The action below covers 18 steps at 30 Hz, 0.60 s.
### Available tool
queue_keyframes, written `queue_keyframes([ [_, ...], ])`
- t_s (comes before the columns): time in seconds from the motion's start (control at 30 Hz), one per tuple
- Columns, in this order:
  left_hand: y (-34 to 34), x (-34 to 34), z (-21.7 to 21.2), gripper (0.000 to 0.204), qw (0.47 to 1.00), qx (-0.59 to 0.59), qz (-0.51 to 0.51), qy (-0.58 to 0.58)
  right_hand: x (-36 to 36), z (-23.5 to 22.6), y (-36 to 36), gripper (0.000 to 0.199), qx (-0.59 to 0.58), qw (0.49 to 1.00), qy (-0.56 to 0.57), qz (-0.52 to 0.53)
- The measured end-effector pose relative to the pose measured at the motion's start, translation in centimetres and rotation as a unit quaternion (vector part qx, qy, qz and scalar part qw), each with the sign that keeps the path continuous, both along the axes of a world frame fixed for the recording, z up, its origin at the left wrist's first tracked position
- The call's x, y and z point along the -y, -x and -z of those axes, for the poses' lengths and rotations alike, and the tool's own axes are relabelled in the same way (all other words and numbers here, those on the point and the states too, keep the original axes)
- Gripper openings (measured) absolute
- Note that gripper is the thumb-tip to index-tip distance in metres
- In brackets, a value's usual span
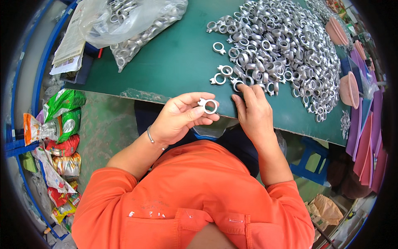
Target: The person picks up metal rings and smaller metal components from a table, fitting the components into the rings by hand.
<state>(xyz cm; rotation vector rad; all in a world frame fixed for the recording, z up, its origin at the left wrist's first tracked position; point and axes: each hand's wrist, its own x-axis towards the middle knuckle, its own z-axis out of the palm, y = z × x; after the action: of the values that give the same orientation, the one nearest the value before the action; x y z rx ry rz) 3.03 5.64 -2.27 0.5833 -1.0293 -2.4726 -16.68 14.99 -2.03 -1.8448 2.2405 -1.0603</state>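
I pinched a metal ring (208,106) in my left hand (178,118); my right hand (253,111) reached, fingers loosely open, touching the pile (282,50) on the desk (174,62).

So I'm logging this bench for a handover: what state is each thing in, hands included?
Left hand: raised, pinching one metal ring in its fingertips.
Right hand: palm down at the heap's edge, fingertips on a ring there.
Heap of metal rings: loose, spread over the green table.
Clear plastic bag: lying down, part filled with rings.
Pink bowls: tilted on edge.
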Motion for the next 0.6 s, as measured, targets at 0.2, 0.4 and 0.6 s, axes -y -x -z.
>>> queue_keyframes([
  [0.2,0.2,-0.1,-0.2,0.034,1.0,-0.014,-0.002,0.0,-0.6,0.3,0.2,0.014,0.012,1.0,-0.011,-0.01],
  [0.4,-0.4,0.2,0.1,0.029,1.0,-0.019,0.023,0.0,-2.1,1.7,-0.3,0.027,0.434,0.89,0.116,-0.078],
  [0.6,-0.5,0.0,-0.1,0.023,0.991,0.048,0.051,0.117,-2.4,1.9,-0.4,0.05,0.435,0.877,0.162,-0.122],
])
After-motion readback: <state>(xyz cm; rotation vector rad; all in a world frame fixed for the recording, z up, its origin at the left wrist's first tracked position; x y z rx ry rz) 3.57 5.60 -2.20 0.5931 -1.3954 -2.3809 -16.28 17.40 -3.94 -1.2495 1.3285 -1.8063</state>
